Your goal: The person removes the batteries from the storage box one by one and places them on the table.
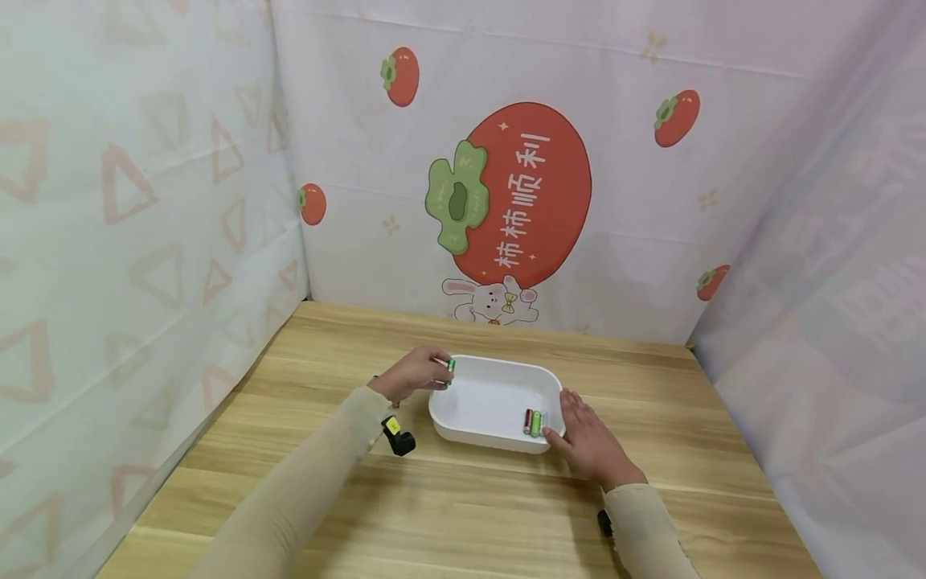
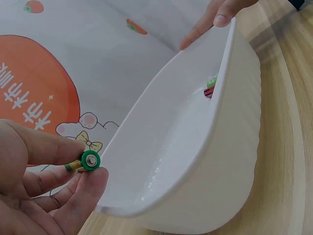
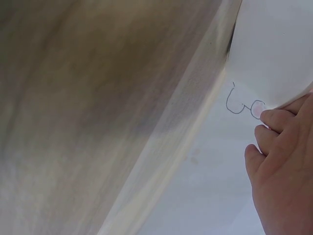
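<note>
My left hand (image 1: 417, 372) pinches a green battery (image 2: 90, 160) between thumb and fingertips, above the left end of a white tray (image 1: 481, 398). The left wrist view shows the battery's metal tip facing the camera. My right hand (image 1: 595, 442) rests at the tray's right end, fingers mostly straight along its outer side, thumb touching the rim. Inside the tray, near its right front corner, a dark red battery (image 1: 528, 421) and a light green battery (image 1: 536, 424) lie side by side. Next to them is a pale, whitish piece (image 1: 545, 420) whose kind is unclear.
The tray stands on a wood-grain table (image 1: 463, 515). Behind it hangs a white cloth (image 1: 347, 265) printed with persimmons and a rabbit. More printed cloth (image 1: 145, 201) borders the table on the left, and a further sheet (image 1: 810, 322) on the right.
</note>
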Demonstrator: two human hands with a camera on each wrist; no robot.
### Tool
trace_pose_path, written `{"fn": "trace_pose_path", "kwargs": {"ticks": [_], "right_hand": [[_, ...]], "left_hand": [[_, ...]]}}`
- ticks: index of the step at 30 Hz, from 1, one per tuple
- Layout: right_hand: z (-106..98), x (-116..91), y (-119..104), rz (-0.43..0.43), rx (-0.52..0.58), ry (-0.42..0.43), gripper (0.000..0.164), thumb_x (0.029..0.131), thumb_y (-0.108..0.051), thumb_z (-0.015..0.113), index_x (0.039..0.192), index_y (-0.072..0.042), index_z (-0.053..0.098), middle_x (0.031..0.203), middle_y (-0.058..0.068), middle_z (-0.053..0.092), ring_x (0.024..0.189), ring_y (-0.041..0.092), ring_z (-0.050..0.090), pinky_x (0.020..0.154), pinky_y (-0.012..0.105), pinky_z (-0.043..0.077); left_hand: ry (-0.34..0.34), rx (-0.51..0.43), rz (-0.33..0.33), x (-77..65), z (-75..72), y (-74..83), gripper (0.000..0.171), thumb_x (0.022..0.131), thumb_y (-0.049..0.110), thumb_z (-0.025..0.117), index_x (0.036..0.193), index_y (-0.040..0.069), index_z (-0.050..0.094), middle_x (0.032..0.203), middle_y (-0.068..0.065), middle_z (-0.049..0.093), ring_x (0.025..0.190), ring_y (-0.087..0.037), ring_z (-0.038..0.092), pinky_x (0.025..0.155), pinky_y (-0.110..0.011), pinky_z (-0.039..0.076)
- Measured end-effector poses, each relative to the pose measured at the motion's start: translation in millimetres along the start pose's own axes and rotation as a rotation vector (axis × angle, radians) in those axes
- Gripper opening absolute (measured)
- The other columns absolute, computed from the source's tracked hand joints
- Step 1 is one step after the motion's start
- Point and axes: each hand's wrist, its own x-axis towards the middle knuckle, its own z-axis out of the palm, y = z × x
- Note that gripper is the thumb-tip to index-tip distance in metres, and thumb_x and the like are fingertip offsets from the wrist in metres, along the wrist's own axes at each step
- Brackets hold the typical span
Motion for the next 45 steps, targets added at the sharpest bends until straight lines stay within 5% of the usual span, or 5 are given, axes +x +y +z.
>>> {"fn": "trace_pose_path", "kwargs": {"ticks": [6,15,26,45], "right_hand": [[-1,1,-2,-0.005,0.003,0.000,0.088,0.099,-0.060,0.037,0.150,0.009,0.016,0.157,0.022,0.018,0.144,0.037,0.016,0.116,0.051,0.018],[-1,2,-2,-0.005,-0.007,0.003,0.088,0.099,-0.059,0.037,0.151,0.008,0.016,0.157,0.022,0.018,0.144,0.036,0.016,0.116,0.050,0.018],[-3,1,-4,-0.003,0.003,-0.007,0.087,0.100,-0.058,0.038,0.150,0.009,0.015,0.157,0.023,0.018,0.144,0.037,0.016,0.116,0.050,0.018],[-3,0,-4,0.007,0.001,-0.009,0.086,0.100,-0.056,0.039,0.150,0.010,0.014,0.157,0.024,0.017,0.144,0.038,0.015,0.117,0.050,0.016]], "left_hand": [[0.047,0.048,-0.008,-5.1,-19.9,-7.8,0.039,0.090,0.000,0.065,0.126,-0.007,0.053,0.110,-0.019,0.060,0.095,-0.027,0.065,0.082,-0.035,0.057],[0.079,0.054,-0.011,-11.6,-50.4,-17.2,0.038,0.092,-0.001,0.063,0.127,-0.009,0.051,0.109,-0.020,0.059,0.099,-0.036,0.063,0.088,-0.043,0.055],[0.113,0.020,-0.036,-23.1,-73.0,-24.5,0.043,0.095,0.000,0.059,0.135,-0.009,0.044,0.123,-0.025,0.052,0.112,-0.039,0.058,0.088,-0.038,0.055],[0.154,0.038,-0.058,-34.9,-106.2,-51.9,0.045,0.095,0.000,0.059,0.137,-0.010,0.043,0.121,-0.027,0.055,0.107,-0.036,0.060,0.091,-0.042,0.053]]}}
